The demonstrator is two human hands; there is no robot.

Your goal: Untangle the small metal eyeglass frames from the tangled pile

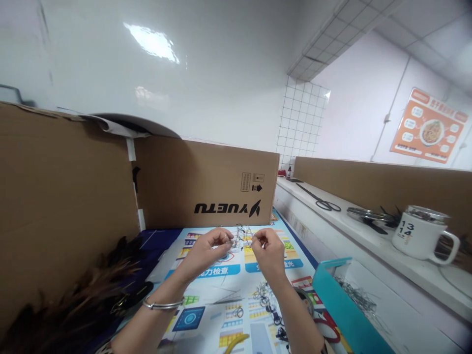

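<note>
My left hand (216, 243) is closed in a pinch at the middle of the table, thumb and forefinger on the end of a thin wire piece (241, 238). Opposite it, my right hand (269, 250) pinches at the other side of the same cluster of fine wire with small dark bits. Whether this is one piece or several I cannot tell. Below my right hand a loose row of small wire and black pieces (271, 309) lies on the printed mat (206, 285). Thin straight wires (224, 297) rest on the mat between my forearms.
A teal box (339, 295) holding many wire pieces (356, 297) stands at right. Dark feathers (121, 260) lie at left. A cardboard box (206, 182) closes off the back. Scissors (328, 204) and a white mug (415, 236) are on the ledge; a yellow handle (236, 341) is near.
</note>
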